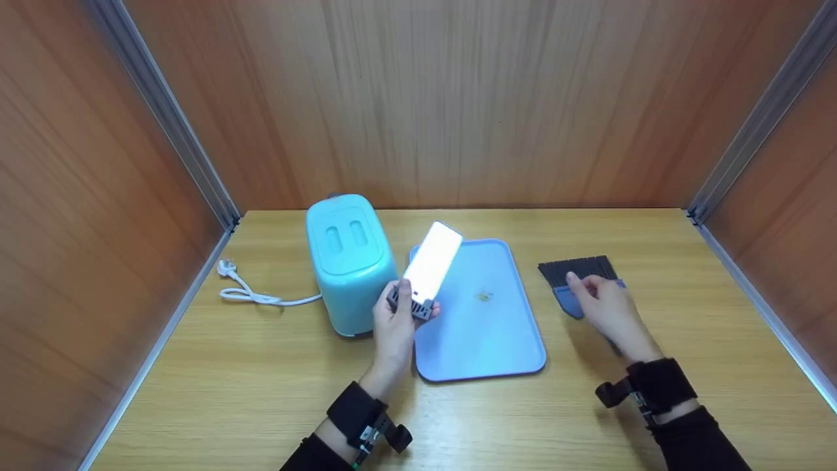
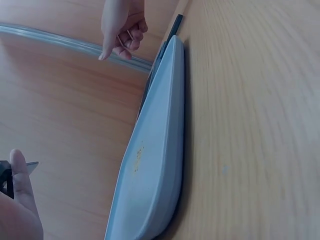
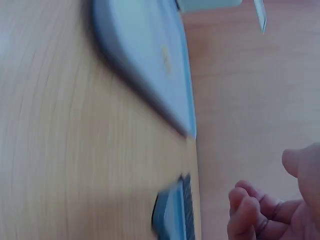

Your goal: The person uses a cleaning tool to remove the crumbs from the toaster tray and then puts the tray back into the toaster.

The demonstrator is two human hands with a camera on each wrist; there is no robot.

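Note:
My left hand [image 1: 395,327] grips the dark slotted end of a flat, shiny crumb tray [image 1: 435,261], thumb on top. The plate tilts up over the left edge of a blue serving tray [image 1: 484,333], which has a small patch of crumbs [image 1: 484,296] on it. My right hand [image 1: 608,314] hovers over a brush [image 1: 575,271] with dark bristles and a blue head, lying on the table. In the right wrist view, the right hand's fingers [image 3: 245,210] are loosely bent with nothing between them, apart from the brush [image 3: 172,210].
A turquoise toaster [image 1: 350,268] stands left of the serving tray, close to my left hand. Its white cord and plug [image 1: 252,294] lie on the table to the left. Wooden panels [image 1: 458,104] enclose the table at the back and sides.

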